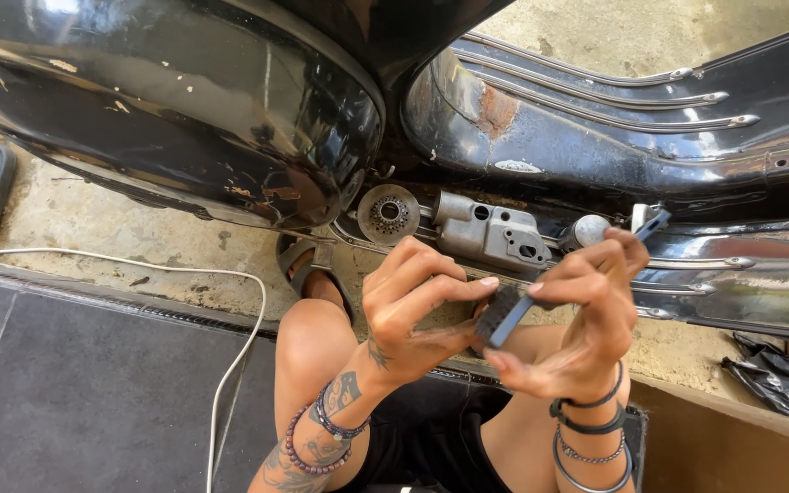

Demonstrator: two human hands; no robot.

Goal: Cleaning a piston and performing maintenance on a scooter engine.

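Crouched beside a black scooter body point(595, 137), you pinch a dark flat tool point(513, 310) in front of your knees: your right hand point(577, 319) has its fingers closed around it, your left hand point(413, 310) fingers pressing its lower end.

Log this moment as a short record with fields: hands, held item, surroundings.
left hand: left hand pinches the near end of a flat blue tool
right hand: right hand grips the same tool along its shaft
tool tip: reaches up near a black scooter body
behind hands: grey metal block and toothed round part under the scooter
ground: white cable on concrete, dark tiles at left
wrists: bead bracelets on left, metal bangles on right
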